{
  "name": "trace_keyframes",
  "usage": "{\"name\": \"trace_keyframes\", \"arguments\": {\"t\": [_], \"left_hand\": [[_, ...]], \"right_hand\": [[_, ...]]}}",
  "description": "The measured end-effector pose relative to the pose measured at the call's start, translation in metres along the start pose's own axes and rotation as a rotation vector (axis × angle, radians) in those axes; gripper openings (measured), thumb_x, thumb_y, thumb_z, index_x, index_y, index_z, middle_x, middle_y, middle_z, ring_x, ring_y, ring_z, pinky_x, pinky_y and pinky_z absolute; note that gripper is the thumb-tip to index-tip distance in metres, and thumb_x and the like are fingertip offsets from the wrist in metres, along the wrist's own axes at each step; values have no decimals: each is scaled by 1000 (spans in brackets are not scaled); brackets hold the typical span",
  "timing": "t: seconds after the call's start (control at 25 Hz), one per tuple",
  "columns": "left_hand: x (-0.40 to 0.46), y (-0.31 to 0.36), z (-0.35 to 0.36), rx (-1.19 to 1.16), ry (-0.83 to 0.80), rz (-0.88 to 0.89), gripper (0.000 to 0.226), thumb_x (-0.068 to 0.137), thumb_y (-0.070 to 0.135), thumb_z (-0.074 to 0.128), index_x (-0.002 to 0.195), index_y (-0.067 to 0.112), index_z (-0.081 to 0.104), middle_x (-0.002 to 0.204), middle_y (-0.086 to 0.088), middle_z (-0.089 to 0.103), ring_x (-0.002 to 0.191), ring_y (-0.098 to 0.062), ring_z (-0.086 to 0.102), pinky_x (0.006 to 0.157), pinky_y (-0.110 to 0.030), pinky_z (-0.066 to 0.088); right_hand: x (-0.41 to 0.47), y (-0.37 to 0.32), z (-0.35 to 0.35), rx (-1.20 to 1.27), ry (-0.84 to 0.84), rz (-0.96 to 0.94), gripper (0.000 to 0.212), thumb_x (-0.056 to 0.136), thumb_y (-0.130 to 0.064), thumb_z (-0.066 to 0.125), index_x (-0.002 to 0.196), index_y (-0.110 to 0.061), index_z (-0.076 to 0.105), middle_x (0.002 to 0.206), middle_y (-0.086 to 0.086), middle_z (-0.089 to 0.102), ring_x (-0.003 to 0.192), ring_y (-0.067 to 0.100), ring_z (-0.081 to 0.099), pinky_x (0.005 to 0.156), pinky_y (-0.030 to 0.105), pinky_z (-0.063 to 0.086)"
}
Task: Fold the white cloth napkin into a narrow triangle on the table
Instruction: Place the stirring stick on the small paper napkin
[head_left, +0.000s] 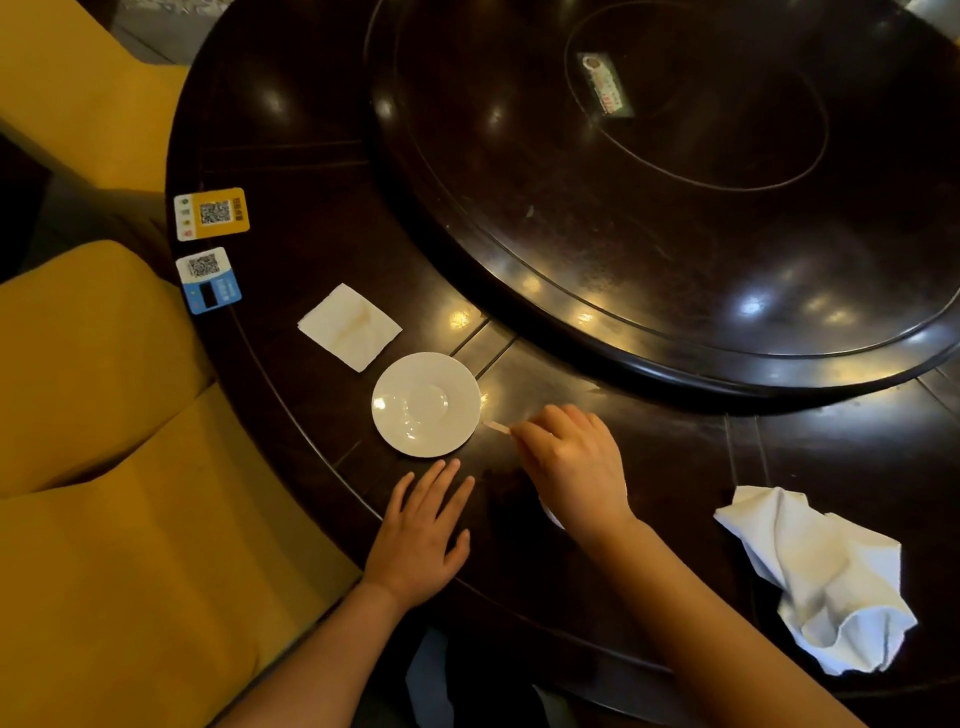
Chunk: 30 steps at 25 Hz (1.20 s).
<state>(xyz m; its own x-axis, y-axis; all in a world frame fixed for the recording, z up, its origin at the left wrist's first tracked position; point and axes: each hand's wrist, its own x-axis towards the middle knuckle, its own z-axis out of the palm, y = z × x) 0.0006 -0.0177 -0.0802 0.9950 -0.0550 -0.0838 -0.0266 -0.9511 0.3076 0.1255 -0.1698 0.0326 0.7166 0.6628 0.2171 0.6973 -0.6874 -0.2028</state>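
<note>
Napkin (821, 577) lies crumpled; left hand (415, 540) flat, right hand (571, 467) pinches stick (496, 427).

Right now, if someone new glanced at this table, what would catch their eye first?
Probably the white saucer, bright against the dark round table, with the right hand just beside it pinching a small pale stick. Next, the crumpled white cloth napkin lying unfolded at the right, and the folded paper napkin up left of the saucer.
</note>
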Motion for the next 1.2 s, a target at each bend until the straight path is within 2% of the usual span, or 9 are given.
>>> {"name": "trace_keyframes", "arguments": {"t": [0.16, 0.4, 0.48, 0.56, 0.64, 0.72, 0.76, 1.04, 1.2], "left_hand": [[1, -1, 0, -7, -11, -18, 58, 86, 42, 42, 138, 18, 39, 148, -10, 36, 138, -22, 24, 109, -44, 17], [4, -4, 0, -4, -7, -16, 60, 82, 43, 44, 137, 19, 42, 146, -10, 39, 136, -22, 25, 109, -44, 18], [7, -1, 1, -20, -8, -20, 61, 81, 44, 43, 138, 20, 41, 147, -9, 39, 137, -22, 25, 111, -45, 22], [0, 9, 1, -48, -12, 50, 62, 82, 45, 43, 138, 21, 38, 148, -9, 38, 138, -22, 25, 109, -46, 27], [0, 16, -2, -35, -17, 85, 62, 83, 46, 43, 139, 21, 37, 148, -9, 36, 138, -22, 25, 107, -49, 27], [1, -17, 11, -28, -14, -72, 61, 84, 46, 43, 139, 21, 37, 149, -8, 33, 138, -23, 25, 107, -48, 28], [3, -14, 8, -33, -2, -72, 61, 84, 47, 42, 139, 21, 37, 150, -8, 31, 139, -23, 25, 107, -48, 28], [3, -3, 8, -26, -9, -13, 61, 87, 46, 41, 142, 21, 33, 152, -7, 24, 141, -22, 21, 110, -45, 26], [1, -3, 7, -9, -36, -21, 61, 87, 47, 39, 142, 22, 33, 152, -7, 25, 141, -22, 21, 110, -43, 24]], "right_hand": [[36, -14, 6, 68, 0, -103, 13, 75, -10, 74, 87, -7, 70, 77, 9, 64, 66, 22, 58, 48, 28, 41], [131, -37, 30, 31, 4, -296, 10, 77, -9, 72, 85, -4, 69, 75, 12, 63, 64, 27, 59, 44, 28, 43], [158, -42, 40, -11, 11, -405, 13, 74, -7, 74, 85, -3, 70, 75, 12, 63, 65, 27, 59, 44, 26, 40], [175, -46, 41, -85, 12, -518, 16, 72, -5, 76, 86, -2, 69, 77, 13, 63, 66, 27, 59, 44, 26, 41], [178, -51, 52, -138, 63, -704, 17, 70, -5, 76, 85, -2, 69, 79, 13, 63, 67, 27, 59, 45, 28, 44], [209, -95, 113, -83, 4, -927, 17, 68, -8, 77, 84, -5, 70, 82, 12, 65, 69, 25, 60, 47, 29, 47], [206, -100, 115, -126, -62, -969, 18, 67, -9, 78, 84, -6, 70, 85, 11, 66, 71, 24, 61, 48, 29, 47], [209, -99, 134, -214, -194, -985, 20, 70, -8, 76, 88, -4, 70, 93, 14, 65, 79, 28, 61, 55, 34, 52], [207, -99, 142, -196, -220, -947, 19, 70, -9, 77, 87, -5, 70, 89, 13, 65, 75, 26, 60, 54, 33, 50]]}}
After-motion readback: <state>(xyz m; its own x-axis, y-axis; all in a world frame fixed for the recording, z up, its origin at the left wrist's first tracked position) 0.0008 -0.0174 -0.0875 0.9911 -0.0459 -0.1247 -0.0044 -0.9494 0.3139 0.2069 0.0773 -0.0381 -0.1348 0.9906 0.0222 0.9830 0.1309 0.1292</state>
